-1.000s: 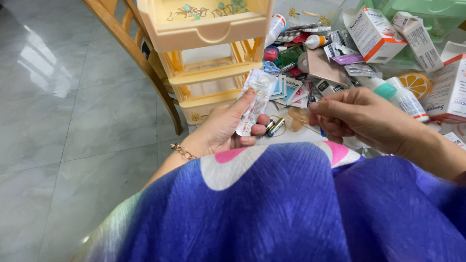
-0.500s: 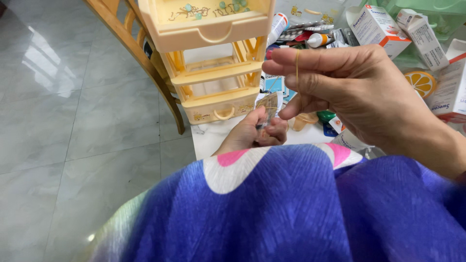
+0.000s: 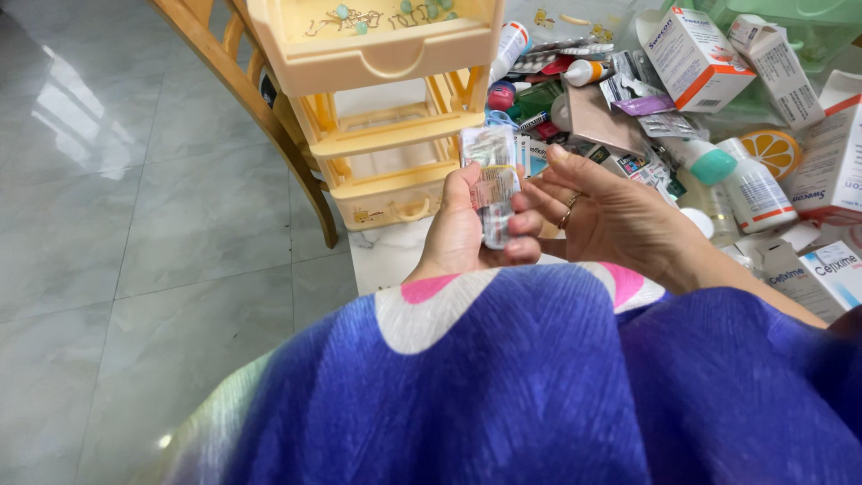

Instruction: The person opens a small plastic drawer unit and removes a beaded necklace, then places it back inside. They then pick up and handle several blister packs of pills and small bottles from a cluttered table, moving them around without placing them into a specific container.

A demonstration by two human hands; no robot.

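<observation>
My left hand (image 3: 460,229) grips a small stack of clear and silver blister packs (image 3: 492,184), held upright in front of me. My right hand (image 3: 603,216) is just to the right of the stack, palm turned up, fingertips close to the packs' upper edge; a ring sits on one finger. A rubber band seen earlier on this hand is not clearly visible now. Both hands hover over the near edge of a white table (image 3: 386,256), above my blue patterned lap.
A yellow plastic drawer unit (image 3: 377,63) stands at the table's left, its top drawer holding small trinkets. Medicine boxes (image 3: 696,49), bottles (image 3: 750,184), tubes and sachets crowd the right side. A wooden chair (image 3: 260,99) stands left of the table on the tiled floor.
My right hand dropped from holding a rubber band up high and came beside the packs. My left hand raised the blister packs and turned them upright.
</observation>
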